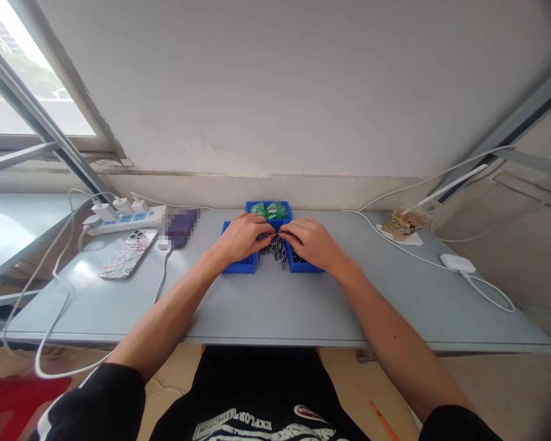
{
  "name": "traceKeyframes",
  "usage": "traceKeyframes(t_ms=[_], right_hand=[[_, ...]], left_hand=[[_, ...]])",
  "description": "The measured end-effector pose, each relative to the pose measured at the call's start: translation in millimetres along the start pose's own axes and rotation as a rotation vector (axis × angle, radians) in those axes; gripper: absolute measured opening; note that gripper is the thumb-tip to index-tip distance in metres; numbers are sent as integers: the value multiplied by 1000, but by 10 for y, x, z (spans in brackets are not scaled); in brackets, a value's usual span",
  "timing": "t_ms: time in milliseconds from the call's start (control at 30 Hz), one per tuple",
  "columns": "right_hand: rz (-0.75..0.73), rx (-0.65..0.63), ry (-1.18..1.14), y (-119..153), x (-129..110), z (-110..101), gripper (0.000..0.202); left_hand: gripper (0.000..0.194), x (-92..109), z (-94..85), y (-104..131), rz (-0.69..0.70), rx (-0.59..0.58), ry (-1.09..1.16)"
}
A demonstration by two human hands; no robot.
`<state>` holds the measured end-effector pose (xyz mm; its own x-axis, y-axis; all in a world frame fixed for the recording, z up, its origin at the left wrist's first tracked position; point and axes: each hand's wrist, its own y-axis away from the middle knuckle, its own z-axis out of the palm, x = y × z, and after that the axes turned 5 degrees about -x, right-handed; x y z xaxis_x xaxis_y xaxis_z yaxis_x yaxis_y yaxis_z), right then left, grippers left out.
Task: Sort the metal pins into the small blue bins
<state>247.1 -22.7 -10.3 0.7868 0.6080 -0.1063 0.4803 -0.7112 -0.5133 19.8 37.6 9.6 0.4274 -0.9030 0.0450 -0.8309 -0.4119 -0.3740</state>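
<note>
My left hand (247,236) and my right hand (308,237) meet almost fingertip to fingertip over the middle of the desk. Both are closed in a pinch, and a tiny dark piece seems to sit between them, too small to name. Under the fingers lies a loose pile of small dark, shiny, slender parts (278,251). A blue bin (244,268) is partly hidden below my left hand. Another blue bin (304,268), with dark small pieces inside, is partly covered by my right hand. Behind them stands a third blue bin (288,209) holding green packets (275,211).
On the left of the grey desk (275,306) are a white power strip (128,222) with chargers, a patterned phone (128,254) and a dark phone-like item (181,228) with a cable. To the right lie a brown packet (401,225) and a white case (458,263) among white cables.
</note>
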Motion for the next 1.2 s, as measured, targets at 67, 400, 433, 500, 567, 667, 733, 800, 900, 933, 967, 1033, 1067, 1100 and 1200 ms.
traceKeyframes(t_ms=[67,400,433,500,567,667,733,800,900,933,967,1033,1067,1100,1200], right_hand=[[-23,14,8,1,-12,16,19],[-86,124,49,-20,-132,53,25],[-80,132,46,-21,-137,51,26],[-79,145,31,-22,-141,42,26],[-88,153,16,-25,-142,26,24],[-66,138,19,-30,-142,-3,23],[-33,111,26,-33,-142,-14,25],[-22,87,23,-36,-140,-10,28],[-36,76,16,-36,-129,18,31],[-38,79,16,-35,-123,29,31],[-38,83,17,-33,-116,38,31],[-35,86,17,-29,-103,52,29],[-34,84,15,-27,-97,56,29],[-32,82,13,-25,-92,59,29],[-38,86,12,-22,-84,62,30]], left_hand=[[24,-12,2,37,3,36,7],[24,99,88,145,50,185,55],[23,108,95,140,50,199,56],[22,122,102,131,44,222,67],[21,135,96,126,27,241,91],[19,159,67,129,-8,239,138],[19,177,50,135,-19,212,165],[20,194,48,139,-30,190,178],[20,211,75,141,-72,199,175],[19,213,87,141,-81,205,175],[19,214,99,141,-84,209,179],[20,210,115,142,-78,219,194],[21,206,119,142,-75,228,202],[21,200,120,143,-76,236,209],[21,178,113,147,-99,244,216]])
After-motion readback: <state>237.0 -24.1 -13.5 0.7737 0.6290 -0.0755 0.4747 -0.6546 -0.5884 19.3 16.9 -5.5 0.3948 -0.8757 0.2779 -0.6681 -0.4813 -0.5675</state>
